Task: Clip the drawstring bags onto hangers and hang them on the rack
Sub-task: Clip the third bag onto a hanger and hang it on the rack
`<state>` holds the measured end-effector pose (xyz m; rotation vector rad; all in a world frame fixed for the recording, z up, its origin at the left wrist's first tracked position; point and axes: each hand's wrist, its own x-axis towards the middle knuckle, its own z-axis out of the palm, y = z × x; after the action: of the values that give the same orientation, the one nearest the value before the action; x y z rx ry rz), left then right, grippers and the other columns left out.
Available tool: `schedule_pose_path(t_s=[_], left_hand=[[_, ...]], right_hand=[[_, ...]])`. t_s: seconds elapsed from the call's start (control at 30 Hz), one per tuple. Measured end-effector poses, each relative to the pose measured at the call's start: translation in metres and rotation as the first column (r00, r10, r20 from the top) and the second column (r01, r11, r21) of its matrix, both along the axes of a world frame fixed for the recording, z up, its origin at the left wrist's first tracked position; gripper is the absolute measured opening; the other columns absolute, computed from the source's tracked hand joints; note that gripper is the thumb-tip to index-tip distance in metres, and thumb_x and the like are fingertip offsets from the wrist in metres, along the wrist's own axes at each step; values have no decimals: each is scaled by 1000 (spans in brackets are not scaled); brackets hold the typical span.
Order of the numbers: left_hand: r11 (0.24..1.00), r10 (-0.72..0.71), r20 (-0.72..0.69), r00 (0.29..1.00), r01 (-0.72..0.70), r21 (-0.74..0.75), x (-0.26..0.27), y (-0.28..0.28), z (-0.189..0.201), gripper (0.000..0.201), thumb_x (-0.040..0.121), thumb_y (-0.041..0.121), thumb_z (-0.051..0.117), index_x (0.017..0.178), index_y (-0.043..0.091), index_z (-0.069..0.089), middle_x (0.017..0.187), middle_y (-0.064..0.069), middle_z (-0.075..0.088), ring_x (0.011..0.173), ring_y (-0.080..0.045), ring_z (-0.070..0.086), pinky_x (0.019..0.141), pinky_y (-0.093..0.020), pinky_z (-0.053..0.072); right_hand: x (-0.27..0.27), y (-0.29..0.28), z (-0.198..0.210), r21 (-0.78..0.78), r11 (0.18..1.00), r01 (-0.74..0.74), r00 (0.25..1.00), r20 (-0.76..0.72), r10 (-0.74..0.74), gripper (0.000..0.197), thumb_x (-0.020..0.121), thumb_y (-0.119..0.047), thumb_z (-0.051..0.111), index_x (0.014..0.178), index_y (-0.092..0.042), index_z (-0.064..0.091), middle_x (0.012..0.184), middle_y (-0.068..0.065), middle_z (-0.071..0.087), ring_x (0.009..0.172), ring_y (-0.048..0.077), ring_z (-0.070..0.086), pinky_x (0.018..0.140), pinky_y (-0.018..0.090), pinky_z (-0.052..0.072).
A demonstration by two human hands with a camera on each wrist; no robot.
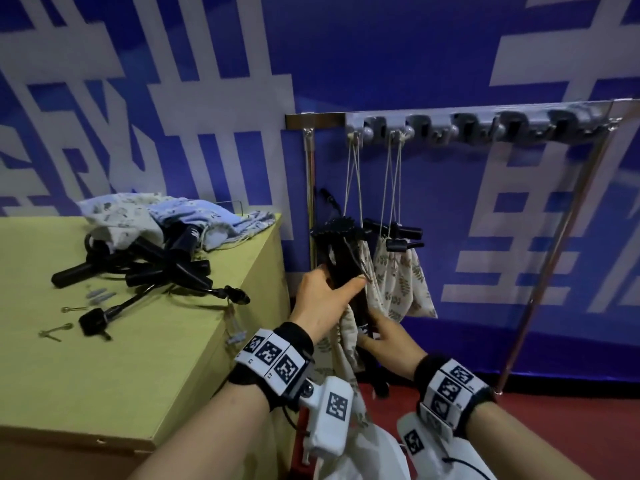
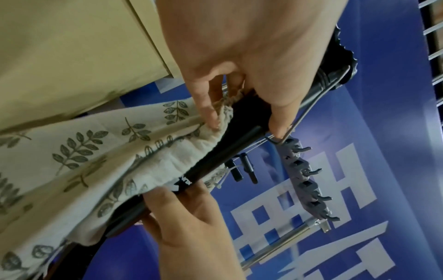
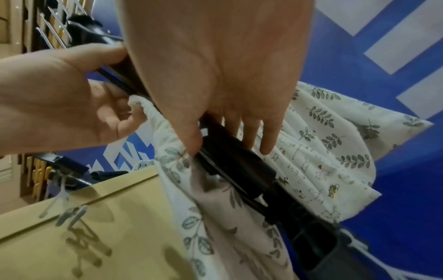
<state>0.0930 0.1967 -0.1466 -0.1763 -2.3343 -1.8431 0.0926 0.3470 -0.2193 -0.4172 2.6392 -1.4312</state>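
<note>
Two leaf-print bags (image 1: pixel 398 282) already hang from the rack (image 1: pixel 485 128), while the left hand (image 1: pixel 323 299) and right hand (image 1: pixel 388 336) pinch a third bag (image 2: pixel 95 155) against a black hanger (image 2: pixel 215 159), with more bags (image 1: pixel 156 216) and hangers (image 1: pixel 156 268) piled at the cabinet top's (image 1: pixel 86 358) far edge.

We see a yellow-green cabinet (image 1: pixel 104 368) at the left, standing on a red floor (image 1: pixel 554 427). On the cabinet's top, at the far end, lies a heap of drawstring bags (image 1: pixel 166 216) in white and pale blue printed cloth. Just in front of the heap, and partly under it, lies a tangle of black clip hangers (image 1: pixel 156 268). Near the hangers we note small grey wall plugs (image 1: pixel 100 294) and brass-coloured screws (image 1: pixel 57 330), lying loose on the top.
</note>
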Motion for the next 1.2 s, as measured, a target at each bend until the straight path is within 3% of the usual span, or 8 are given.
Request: schedule_pose_path(t_s=[0.07,0.17,0.33,0.47,0.57,0.83,1.03,1.2], left_hand=[[996,-65,23,998,66,-60,-2,-1,0,29,81,26,70,107,16,65,97,6,71,92,-9,66,77,-22,50],[986,-117,135,984,131,-101,-6,-9,-2,41,73,26,59,114,22,62,103,6,67,96,-12,63,87,-30,51],[978,200,121,972,-191,-85,-21,-28,-16,20,92,21,55,104,16,70,109,4,65,98,-12,59,83,-26,47],[954,269,164,949,-238,-182,-35,-31,-23,25,91,9,54,112,17,64,114,-3,63,104,-24,60,86,-29,48],[937,278,191,942,-222,-270,-41,-33,-21,34,91,7,51,122,17,60,123,-13,62,113,-35,58,95,-38,48],[884,319,140,937,-241,-401,-50,-44,-7,58,92,-7,34,146,14,36,150,-11,38,136,-31,38,111,-37,35],[814,250,19,968,-199,-546,-47,-42,-7,70,86,-9,35,145,28,36,144,-15,45,126,-34,49,100,-39,46],[633,131,-62,989,-132,-763,-35,-29,-10,75,86,-1,41,149,33,20,116,-14,51,94,-34,56,80,-39,51]], right_hand=[[-3,1,-6,26,1000,5,999,-35,-4,46,91,-20,63,134,-17,46,121,3,63,109,18,61,93,35,50],[-3,11,-16,-3,997,81,995,-54,-81,38,91,-23,63,126,-15,50,111,3,66,101,17,63,85,29,50],[1,31,-20,-74,983,166,982,-76,-172,19,92,-30,61,106,-19,54,91,-1,65,81,11,60,66,12,43],[6,41,-22,-120,978,169,984,-35,-175,11,93,-34,60,99,-26,57,77,7,65,59,11,58,55,22,47],[10,49,-28,-52,986,159,983,-81,-163,13,90,-36,63,100,-28,63,80,3,68,60,3,57,57,16,45],[27,60,-39,-81,993,87,994,-63,-92,12,85,-38,70,97,-37,69,81,-13,71,72,-2,62,68,14,46],[29,61,-47,46,999,20,998,-64,-17,19,81,-42,72,99,-38,71,90,-10,73,84,3,66,79,25,50],[25,44,-41,190,981,37,999,2,-38,19,86,-50,63,94,-34,65,79,-10,67,68,-1,58,63,15,43]])
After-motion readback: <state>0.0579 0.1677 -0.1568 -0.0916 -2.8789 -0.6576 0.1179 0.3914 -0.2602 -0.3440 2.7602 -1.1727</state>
